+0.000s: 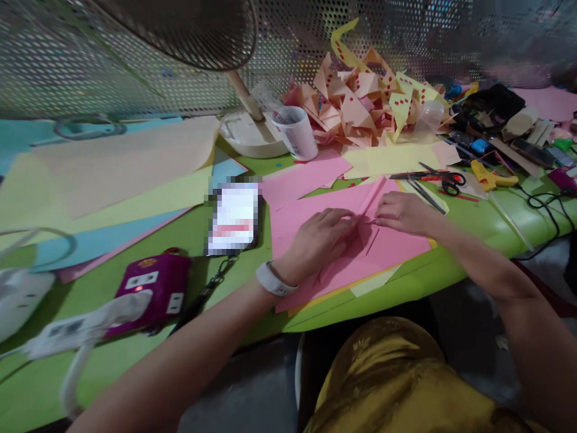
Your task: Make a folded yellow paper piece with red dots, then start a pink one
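Observation:
A pink paper sheet (387, 246) lies on the green table (478, 222) in front of me, partly folded into a long flap. My left hand (322, 237) rests flat on the pink sheet, fingers pressing the fold. My right hand (403, 211) pinches the folded edge just to the right of it. A white band sits on my left wrist (273, 279).
A phone (234, 216) lies left of the sheet. A purple power strip (153, 288) and white plug sit nearer left. Scissors (433, 177), a yellow tool (491, 177), a white cup (295, 132), a fan base (247, 135), and a heap of folded paper shapes (365, 96) stand behind. Large coloured sheets (112, 174) cover the left.

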A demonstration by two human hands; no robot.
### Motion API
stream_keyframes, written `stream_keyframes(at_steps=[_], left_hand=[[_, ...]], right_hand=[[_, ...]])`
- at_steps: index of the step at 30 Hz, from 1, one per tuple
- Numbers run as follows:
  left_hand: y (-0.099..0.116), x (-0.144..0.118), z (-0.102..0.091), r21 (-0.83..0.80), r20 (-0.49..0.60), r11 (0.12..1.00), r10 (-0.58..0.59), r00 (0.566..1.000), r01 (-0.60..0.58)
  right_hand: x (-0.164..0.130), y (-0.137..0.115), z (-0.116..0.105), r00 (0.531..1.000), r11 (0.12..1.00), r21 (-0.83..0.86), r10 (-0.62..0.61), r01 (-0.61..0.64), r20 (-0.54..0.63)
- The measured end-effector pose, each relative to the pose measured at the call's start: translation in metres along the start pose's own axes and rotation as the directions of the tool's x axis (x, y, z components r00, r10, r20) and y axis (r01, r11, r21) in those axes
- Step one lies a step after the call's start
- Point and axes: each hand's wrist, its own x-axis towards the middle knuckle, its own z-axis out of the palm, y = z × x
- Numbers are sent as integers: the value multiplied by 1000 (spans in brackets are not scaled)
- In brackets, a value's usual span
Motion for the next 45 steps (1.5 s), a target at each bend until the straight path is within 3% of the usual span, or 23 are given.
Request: stream_keyframes(at_steps=[5,14,20,25,37,45], left_hand=[[-1,0,11,-27,68,991,132,989,-131],[16,-4,22,95,1,994,57,998,-57],[16,-6,22,122,1,989,86,996,-85],[17,-6,21,101,-19,993,55,998,-53],[18,-6,19,91,35,995,44,998,-47],[18,-6,16,87,41,995,50,998,-53]], right_hand=[[2,-9,-2,998,998,-31,60,-60,-6],[7,-13,1,979,973,106,205,-206,17],[13,-17,3,894,865,241,446,-440,35],[15,-22,5,842,794,294,532,-532,87],[16,-22,15,796,769,235,604,-594,36],[15,-24,9,811,763,303,580,-571,69]])
